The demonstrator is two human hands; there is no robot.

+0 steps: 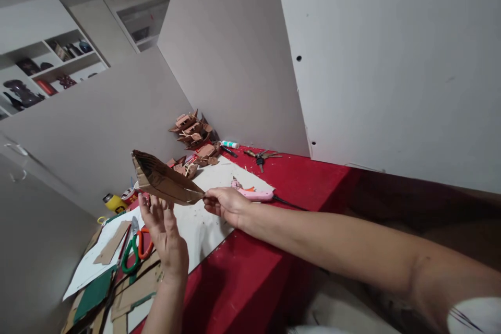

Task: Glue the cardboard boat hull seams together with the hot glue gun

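Pinching its pointed tip, the brown folded cardboard boat hull (164,180) is held above the white sheet (203,224) by the right hand (227,206), steadied underneath by the left hand's (166,232) spread-open fingers (151,209).

right hand (226,205) pinches the cardboard boat (164,180); left hand (166,232) steadies it underneath.

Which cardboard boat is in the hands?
The large cardboard boat, pinched at its tip by the right hand; the small finished boats sit piled by the wall.
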